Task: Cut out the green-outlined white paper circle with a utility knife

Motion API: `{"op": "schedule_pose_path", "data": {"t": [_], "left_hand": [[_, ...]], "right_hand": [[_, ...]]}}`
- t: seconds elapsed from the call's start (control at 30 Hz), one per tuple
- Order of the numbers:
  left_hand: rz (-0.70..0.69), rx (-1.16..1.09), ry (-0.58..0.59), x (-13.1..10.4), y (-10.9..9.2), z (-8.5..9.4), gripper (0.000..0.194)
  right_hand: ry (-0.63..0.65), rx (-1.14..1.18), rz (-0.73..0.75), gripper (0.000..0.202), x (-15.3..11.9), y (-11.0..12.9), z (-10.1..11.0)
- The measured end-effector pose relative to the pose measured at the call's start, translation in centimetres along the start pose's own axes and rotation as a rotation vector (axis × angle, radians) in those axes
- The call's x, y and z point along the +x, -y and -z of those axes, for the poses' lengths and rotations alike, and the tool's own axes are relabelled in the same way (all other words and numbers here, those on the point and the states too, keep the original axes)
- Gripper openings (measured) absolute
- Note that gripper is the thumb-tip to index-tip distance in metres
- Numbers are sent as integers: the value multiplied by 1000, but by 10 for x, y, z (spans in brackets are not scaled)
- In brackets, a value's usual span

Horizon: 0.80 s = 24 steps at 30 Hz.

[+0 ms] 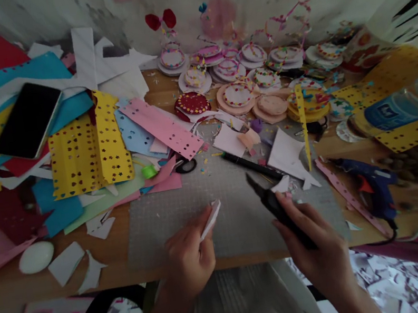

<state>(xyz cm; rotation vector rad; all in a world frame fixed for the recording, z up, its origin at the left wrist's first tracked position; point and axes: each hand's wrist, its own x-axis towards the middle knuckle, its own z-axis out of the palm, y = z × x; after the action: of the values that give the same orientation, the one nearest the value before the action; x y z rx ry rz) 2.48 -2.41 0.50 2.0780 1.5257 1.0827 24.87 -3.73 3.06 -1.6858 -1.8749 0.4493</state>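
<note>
Between the thumb and fingers of my left hand (pixel 193 252) is a small folded piece of white paper (pixel 210 219), its tip pointing up and to the right. My right hand (pixel 318 245) is wrapped round a black craft knife (pixel 282 213), whose dark, slightly blurred blade points up and left. The two hands are apart, both over the near part of a grey cutting mat (pixel 152 225). Beyond them on the mat lie a black pen (pixel 252 165), white paper offcuts (pixel 286 151) and small coloured scraps.
Several round layered paper pieces with beaded rims (pixel 237 94) fill the back. A phone (pixel 29 121) rests on coloured sheets at left, near black-handled scissors (pixel 186 166). To the right are a blue glue gun (pixel 376 182) with its cord and a labelled plastic bottle (pixel 397 111).
</note>
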Motion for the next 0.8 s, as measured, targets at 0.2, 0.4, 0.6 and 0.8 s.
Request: {"op": "schedule_pose_path", "data": {"t": [0.2, 0.4, 0.6, 0.8], "left_hand": [[29, 13, 14, 5, -1, 1, 41], [40, -4, 60, 4, -1, 2, 48], [10, -7, -1, 2, -1, 1, 36], [-12, 6, -35, 4, -1, -1, 35]], "right_hand": [[273, 178, 152, 53, -4, 20, -3], [297, 155, 131, 54, -12, 24, -6], [140, 19, -28, 50, -6, 5, -7], [91, 64, -17, 50, 3, 0, -1]]}}
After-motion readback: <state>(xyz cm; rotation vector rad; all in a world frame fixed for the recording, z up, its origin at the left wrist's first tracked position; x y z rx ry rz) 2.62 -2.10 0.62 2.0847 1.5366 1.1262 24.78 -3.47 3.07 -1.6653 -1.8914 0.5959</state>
